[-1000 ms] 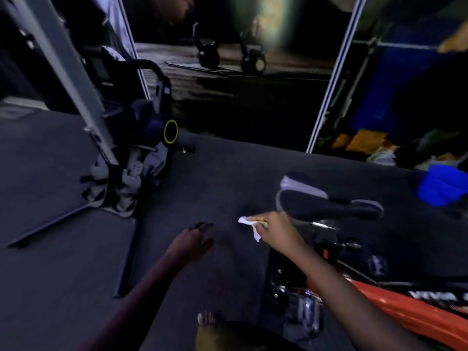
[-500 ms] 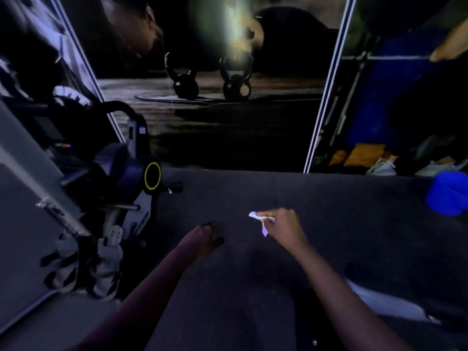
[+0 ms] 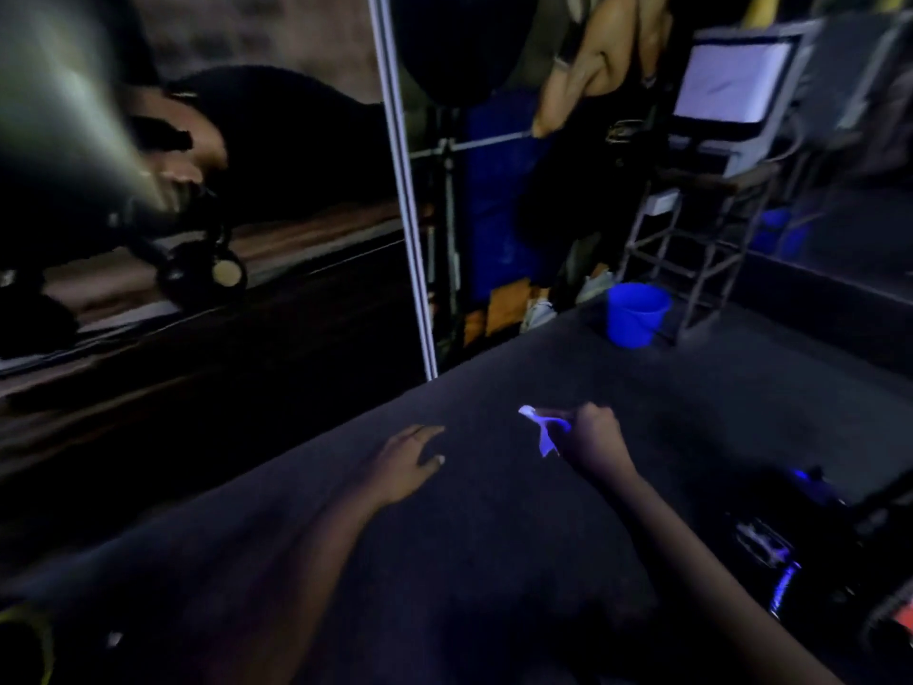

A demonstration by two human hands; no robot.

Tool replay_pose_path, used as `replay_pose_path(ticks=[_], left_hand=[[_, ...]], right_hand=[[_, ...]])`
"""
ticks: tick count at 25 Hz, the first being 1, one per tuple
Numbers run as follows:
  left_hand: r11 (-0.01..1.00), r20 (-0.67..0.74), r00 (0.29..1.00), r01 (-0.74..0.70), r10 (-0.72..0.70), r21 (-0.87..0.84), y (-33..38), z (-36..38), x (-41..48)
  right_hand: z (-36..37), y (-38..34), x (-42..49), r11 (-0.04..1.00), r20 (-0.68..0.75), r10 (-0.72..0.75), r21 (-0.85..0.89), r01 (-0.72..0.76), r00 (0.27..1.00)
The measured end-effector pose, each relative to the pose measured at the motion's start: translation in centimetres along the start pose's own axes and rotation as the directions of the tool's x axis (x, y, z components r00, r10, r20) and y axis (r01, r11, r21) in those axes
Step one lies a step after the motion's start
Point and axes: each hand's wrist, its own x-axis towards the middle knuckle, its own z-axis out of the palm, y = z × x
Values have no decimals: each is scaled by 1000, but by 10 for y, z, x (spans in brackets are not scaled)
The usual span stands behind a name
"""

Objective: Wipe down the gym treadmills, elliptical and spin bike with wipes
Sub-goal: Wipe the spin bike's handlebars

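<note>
From my remote seat the biggest thing on the feed is the dark carpeted floor [image 3: 741, 402], which fills the lower half of the view and runs back to the walls. Along the left stands a mirror [image 3: 247, 313], edged by a pale upright frame strip [image 3: 405, 190]. The glass is dim and smeared, and in it I can make out a kettlebell [image 3: 202, 269] and little else with any certainty. At the back right is a metal stand [image 3: 701, 249] with a pale panel [image 3: 731, 81] on top. Just beside its legs a blue bucket [image 3: 635, 313] sits upright on the carpet. At the lower right edge I see part of a dark machine [image 3: 800, 551] with a blue glint on it, and I cannot tell which machine it is.

Both arms reach forward over the floor, the hands apart. The left hand [image 3: 407, 462] hovers palm down, its fingers loose and spread, holding nothing. The right hand [image 3: 595, 437] is curled into a fist around the wipe [image 3: 543, 427]. The wipe is crumpled, and its pale ends stick out of the fist toward the left hand. It sits between the two hands, touching only the right one, clear of the carpet and well short of the machine.
</note>
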Motion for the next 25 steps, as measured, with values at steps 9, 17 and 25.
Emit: replay_pose_path(ticks=[9, 17, 25], left_hand=[[878, 243, 847, -476, 473, -51, 73, -10, 217], [649, 319, 593, -754, 739, -100, 230, 11, 396], [345, 238, 284, -897, 929, -276, 416, 24, 527]], right_hand=[[-53, 57, 61, 884, -285, 446, -8, -467, 849], [-143, 155, 132, 724, -580, 616, 150, -673, 534], [-243, 252, 194, 635, -803, 592, 419, -649, 61]])
